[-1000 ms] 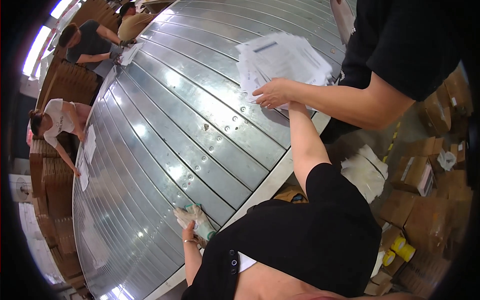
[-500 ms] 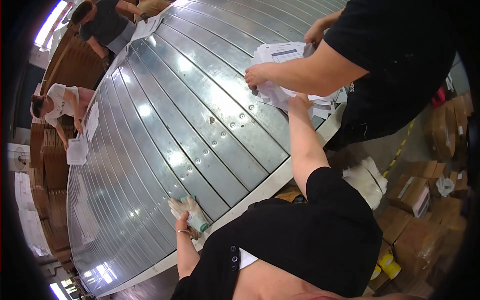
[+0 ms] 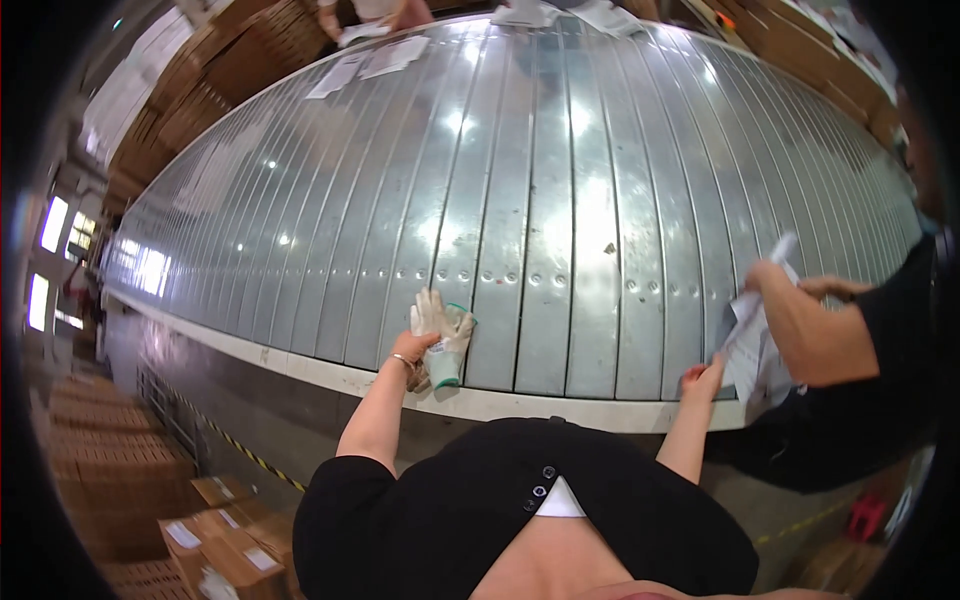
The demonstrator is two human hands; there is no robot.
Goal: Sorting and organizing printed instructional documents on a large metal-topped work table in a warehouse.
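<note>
White work gloves (image 3: 450, 338) with green cuffs lie at the near edge of the metal slatted table, and my left hand (image 3: 418, 346) is closed around their left side. On the right, my right hand (image 3: 703, 379) is at the table's near edge with its fingers curled. It is right beside white printed sheets (image 3: 752, 362); whether it pinches one of them is not visible. A co-worker in black, at my right, has a hand (image 3: 775, 280) on these same sheets, some of which stand tilted upward.
The slatted metal table (image 3: 545, 215) stretches far to both sides, with a pale rim (image 3: 300, 370). Across it, other people stand beside papers (image 3: 395, 57). Cardboard boxes (image 3: 235, 545) are stacked on the floor at lower left. A red object (image 3: 866, 518) is at lower right.
My view has swung to the right and levelled. My right hand has drawn back from the paper pile toward the table edge. The co-worker's sheets are now lifted and tilted. My left hand keeps the gloves.
</note>
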